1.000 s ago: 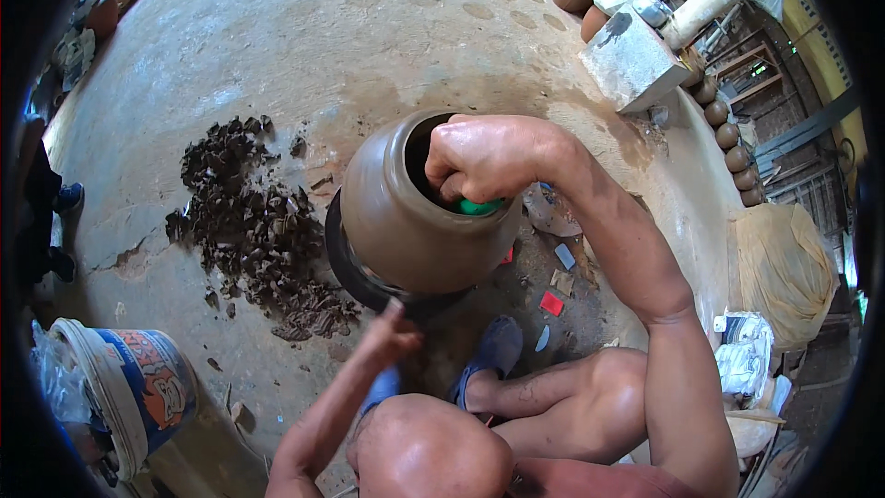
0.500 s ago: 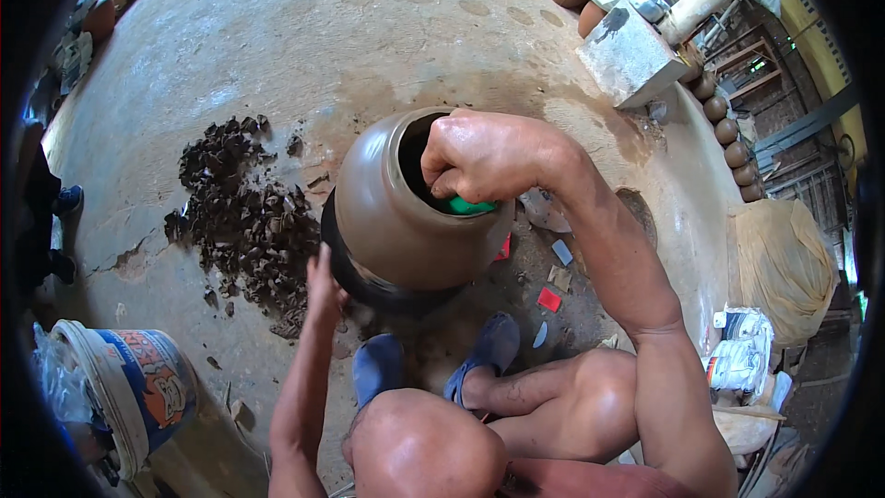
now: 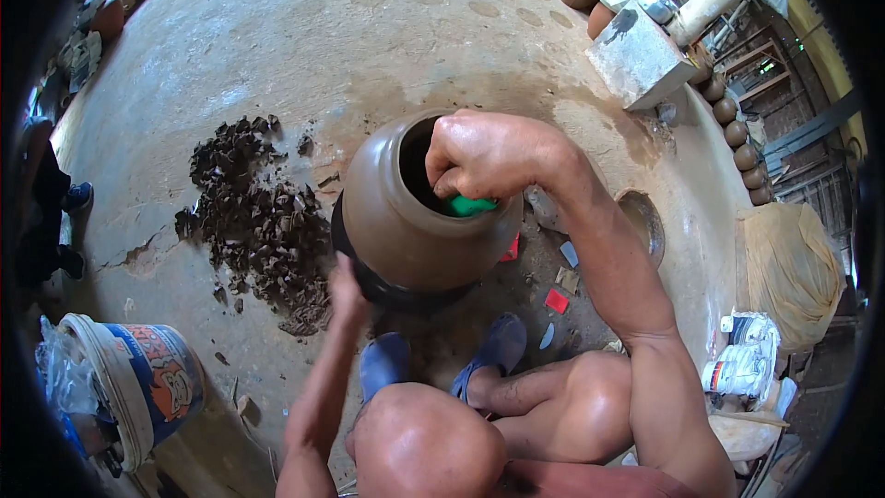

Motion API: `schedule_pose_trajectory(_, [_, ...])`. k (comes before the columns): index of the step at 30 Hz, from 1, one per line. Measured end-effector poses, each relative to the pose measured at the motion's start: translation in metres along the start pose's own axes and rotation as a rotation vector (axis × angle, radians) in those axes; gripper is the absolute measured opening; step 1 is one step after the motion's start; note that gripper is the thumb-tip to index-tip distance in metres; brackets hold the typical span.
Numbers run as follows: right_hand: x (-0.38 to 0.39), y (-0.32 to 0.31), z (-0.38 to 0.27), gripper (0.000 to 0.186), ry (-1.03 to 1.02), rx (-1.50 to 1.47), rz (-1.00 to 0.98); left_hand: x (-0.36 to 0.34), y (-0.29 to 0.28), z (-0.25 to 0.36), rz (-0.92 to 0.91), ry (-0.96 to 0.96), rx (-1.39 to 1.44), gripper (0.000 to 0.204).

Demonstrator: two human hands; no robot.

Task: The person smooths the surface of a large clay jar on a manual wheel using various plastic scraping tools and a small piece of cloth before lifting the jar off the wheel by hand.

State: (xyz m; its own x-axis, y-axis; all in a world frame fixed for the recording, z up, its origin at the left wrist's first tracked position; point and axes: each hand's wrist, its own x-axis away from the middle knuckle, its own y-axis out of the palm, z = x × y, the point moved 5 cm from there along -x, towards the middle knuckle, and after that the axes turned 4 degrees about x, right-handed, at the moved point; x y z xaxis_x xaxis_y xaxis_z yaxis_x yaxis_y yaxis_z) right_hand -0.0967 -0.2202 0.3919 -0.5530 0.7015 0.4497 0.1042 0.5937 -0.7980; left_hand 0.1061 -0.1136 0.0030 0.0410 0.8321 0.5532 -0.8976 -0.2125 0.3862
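A large wet-looking brown clay pot (image 3: 415, 221) stands before me on a dark round base (image 3: 406, 293), its mouth tilted in view toward the upper right. Bent over the pot's rim, my right hand (image 3: 470, 157) is closed on a smooth bright green piece (image 3: 468, 207) at the inside of the mouth. How far that piece reaches down is hidden by the hand and rim. My left hand (image 3: 347, 295) rests against the left side of the base, a stretched finger showing along its edge and the other fingers partly hidden.
Dark clay scraps (image 3: 258, 221) lie left of the pot. Small red (image 3: 556, 301) and blue (image 3: 547, 336) pieces lie right of my feet. A white bucket (image 3: 152, 378) stands lower left, a pale block (image 3: 639, 60) upper right. Another person's shoes (image 3: 77, 195) show at far left.
The view has shifted slightly. My left hand has moved a little right and down along the base's edge. My right hand keeps its hold on the green piece at the mouth.
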Motion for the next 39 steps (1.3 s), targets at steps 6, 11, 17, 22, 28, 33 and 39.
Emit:
schedule_pose_trajectory(6, [0.005, 0.008, 0.006, 0.015, 0.027, 0.042, -0.094, 0.086, 0.061, -0.087, -0.134, -0.651, -0.034, 0.095])
schedule_pose_trajectory(11, [0.006, 0.002, -0.001, 0.015, 0.02, -0.012, -0.057, 0.0, 0.005, -0.02, 0.241, -0.091, -0.09, 0.101])
schedule_pose_trajectory(17, [0.002, 0.003, 0.002, 0.014, 0.067, -0.02, -0.087, 0.091, 0.06, -0.101, -0.203, -0.846, 0.135, 0.109])
schedule_pose_trajectory(22, [0.012, -0.016, 0.003, 0.02, 0.06, -0.058, 0.001, 0.043, 0.005, -0.042, 0.231, -0.389, 0.018, 0.095])
schedule_pose_trajectory(28, [0.039, -0.05, -0.003, 0.024, -0.032, 0.181, 0.379, 0.001, -0.003, 0.0, 0.159, -0.246, 0.096, 0.069])
schedule_pose_trajectory(33, [0.025, -0.015, -0.027, 0.014, -0.282, 0.779, 0.207, 0.001, -0.006, -0.022, 0.505, 0.067, -0.44, 0.074])
schedule_pose_trajectory(39, [0.006, 0.017, -0.015, 0.013, -0.244, 1.111, -0.123, 0.076, 0.023, -0.073, 0.066, -0.424, -0.038, 0.086])
